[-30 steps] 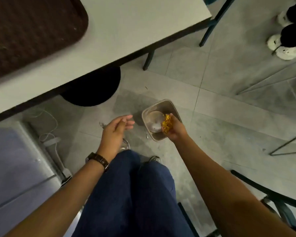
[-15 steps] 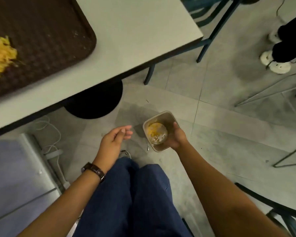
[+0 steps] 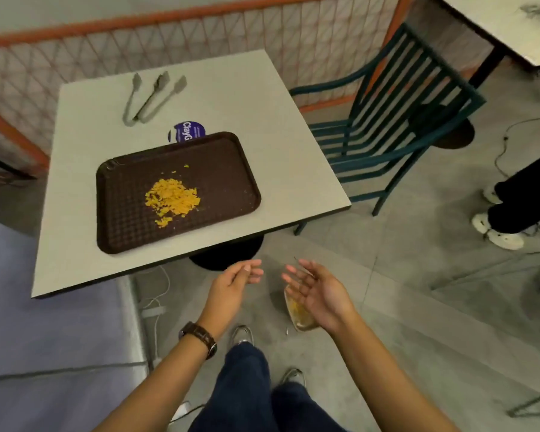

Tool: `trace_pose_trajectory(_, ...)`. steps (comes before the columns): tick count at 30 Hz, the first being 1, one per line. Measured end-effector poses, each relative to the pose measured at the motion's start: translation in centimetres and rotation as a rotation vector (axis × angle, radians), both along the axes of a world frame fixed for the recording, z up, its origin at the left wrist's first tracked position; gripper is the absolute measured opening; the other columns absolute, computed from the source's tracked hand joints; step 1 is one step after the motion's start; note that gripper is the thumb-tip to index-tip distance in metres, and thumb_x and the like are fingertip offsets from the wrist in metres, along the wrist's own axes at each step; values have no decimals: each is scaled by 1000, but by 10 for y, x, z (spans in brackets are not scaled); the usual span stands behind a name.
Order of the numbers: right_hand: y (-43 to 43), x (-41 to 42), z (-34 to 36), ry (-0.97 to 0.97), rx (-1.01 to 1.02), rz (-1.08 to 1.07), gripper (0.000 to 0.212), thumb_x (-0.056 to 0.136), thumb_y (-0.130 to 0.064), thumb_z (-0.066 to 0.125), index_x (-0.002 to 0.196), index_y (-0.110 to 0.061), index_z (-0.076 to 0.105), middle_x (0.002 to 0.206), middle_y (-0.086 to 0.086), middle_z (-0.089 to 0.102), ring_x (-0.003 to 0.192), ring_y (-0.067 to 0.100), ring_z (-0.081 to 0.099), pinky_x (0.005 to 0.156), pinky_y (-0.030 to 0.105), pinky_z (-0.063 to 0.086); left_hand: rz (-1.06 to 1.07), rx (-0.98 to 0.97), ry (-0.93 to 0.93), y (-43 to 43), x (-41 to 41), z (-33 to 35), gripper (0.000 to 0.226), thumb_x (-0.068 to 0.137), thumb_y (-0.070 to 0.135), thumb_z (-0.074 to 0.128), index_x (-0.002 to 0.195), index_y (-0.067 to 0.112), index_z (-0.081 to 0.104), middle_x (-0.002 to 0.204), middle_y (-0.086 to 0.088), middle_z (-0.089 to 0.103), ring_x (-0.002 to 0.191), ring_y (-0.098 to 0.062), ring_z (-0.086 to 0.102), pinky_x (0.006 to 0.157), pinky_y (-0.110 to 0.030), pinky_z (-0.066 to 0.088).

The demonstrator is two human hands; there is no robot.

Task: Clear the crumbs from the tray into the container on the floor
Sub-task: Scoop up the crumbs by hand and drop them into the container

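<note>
A dark brown tray [image 3: 225, 169] lies on the pale square table [image 3: 262, 98]. A heap of yellow crumbs [image 3: 172, 197] sits near the tray's middle, with a few stray bits around it. On the floor below stands a clear container [image 3: 298, 319] with some yellow crumbs inside, partly hidden behind my right hand [image 3: 318, 294]. That hand is open above the container, palm turned left, fingers spread, holding nothing. My left hand [image 3: 231, 285], a watch on its wrist, hovers open beside it, just off the table's near edge.
Tongs [image 3: 150, 98] and a purple lid [image 3: 186, 132] lie on the table behind the tray. A green slatted chair [image 3: 396, 120] stands to the right. Another person's legs and white shoes [image 3: 499, 235] are at the far right. Cables run over the floor.
My right hand dropped its crumbs into the container and opened, then rose. My view swung up from the floor to take in the table and tray.
</note>
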State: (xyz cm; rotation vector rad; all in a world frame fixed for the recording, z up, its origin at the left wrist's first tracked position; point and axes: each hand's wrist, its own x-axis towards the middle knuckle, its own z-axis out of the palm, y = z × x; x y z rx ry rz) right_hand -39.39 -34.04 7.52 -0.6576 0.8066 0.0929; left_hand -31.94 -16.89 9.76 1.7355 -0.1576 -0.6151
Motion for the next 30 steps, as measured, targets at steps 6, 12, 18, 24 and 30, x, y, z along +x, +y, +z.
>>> trace_pose_trajectory(6,26,34,24,-70,-84,190,29,99,-30,36,115,-15,56,116,12,65,110,28,60,90,38,46,172,-25,-21,30,21,16,24,97,17,39,102,22,62,100,-5,68,91,-16,64,88,-23,46)
trace_pose_trajectory(12,54,103,26,-94,-192,315,28,98,-28,40,117,-14,55,113,12,65,108,28,61,97,40,45,330,4,-26,63,73,5,24,97,18,39,103,19,63,95,-4,68,88,-12,64,75,-12,46)
trace_pose_trajectory(18,89,186,15,-25,-359,370,25,97,-25,43,113,-13,58,108,11,68,103,25,64,97,40,45,401,48,-26,96,153,-12,26,97,17,40,95,29,63,96,4,68,91,-11,65,87,-28,48)
trace_pose_trajectory(24,117,253,-7,63,-484,382,23,97,-24,47,109,-10,60,103,11,69,97,24,64,91,36,48,329,105,-19,120,232,-27,23,97,22,41,98,30,62,102,8,67,99,-9,62,89,-24,46)
trace_pose_trajectory(30,131,281,-36,81,-855,346,20,96,-14,49,114,-18,56,112,-2,59,110,15,55,94,28,45,244,286,-139,122,285,-54,27,96,17,43,116,25,58,116,1,58,92,4,52,79,-7,38)
